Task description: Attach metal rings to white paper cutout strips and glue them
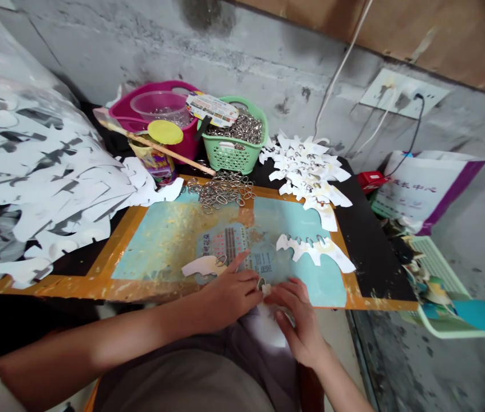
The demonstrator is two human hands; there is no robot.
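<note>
R hand (300, 320) low, fingers bent, holding sm. white piece (267, 290) w/ metal ring (261, 282) at table's (371, 252) near edge; L hand (231, 292) alongside, index out, grip can't tell. Fingers partly hide piece. Beyond: ringed white cutout (319, 252), ring pile (225, 191), green basket (231, 155).

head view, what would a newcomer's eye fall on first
Probably the big heap of white cut-outs filling the left side. Next, the magenta basket and the green basket at the back, the green one full of metal rings. In the lower middle, the left hand and right hand are at a small white piece.
</note>
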